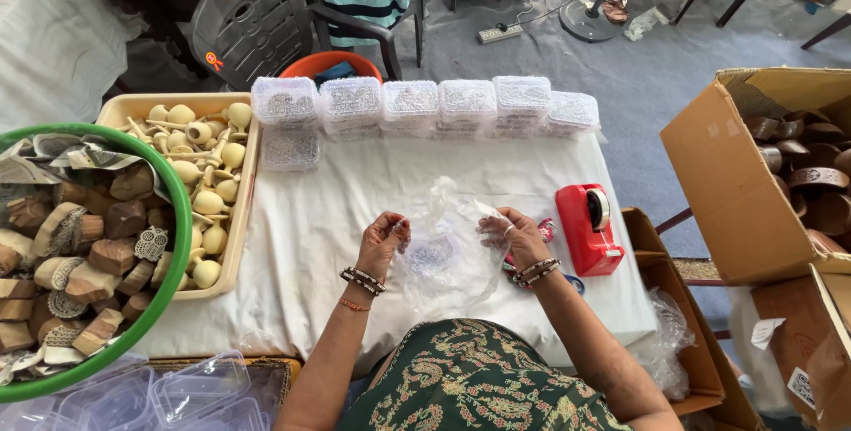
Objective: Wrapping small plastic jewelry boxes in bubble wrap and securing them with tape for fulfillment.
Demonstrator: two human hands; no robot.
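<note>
**Count by kind**

Clear lidded plastic boxes (284, 99) of small metal parts: 6 along the table's back edge, 1 more in front. Red tape dispenser (589, 229): 1. Beige tray (123, 108): 1. Green-rimmed basin (173, 184): 1. Brown cardboard boxes (725, 184): 2.

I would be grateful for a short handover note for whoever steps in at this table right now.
Left hand: raised over the white cloth, fingers pinched on one edge of the clear plastic bag.
Right hand: grips the bag's other edge, so the bag is held open between both hands.
In the bag: a small patterned piece, too blurred to identify.
Done: a row of lidded clear boxes stands filled along the far edge.
Left: the bag is not closed. The red tape dispenser sits untouched right of the right hand. Carved wooden blocks fill the green basket; the beige tray holds pale knobs.
</note>
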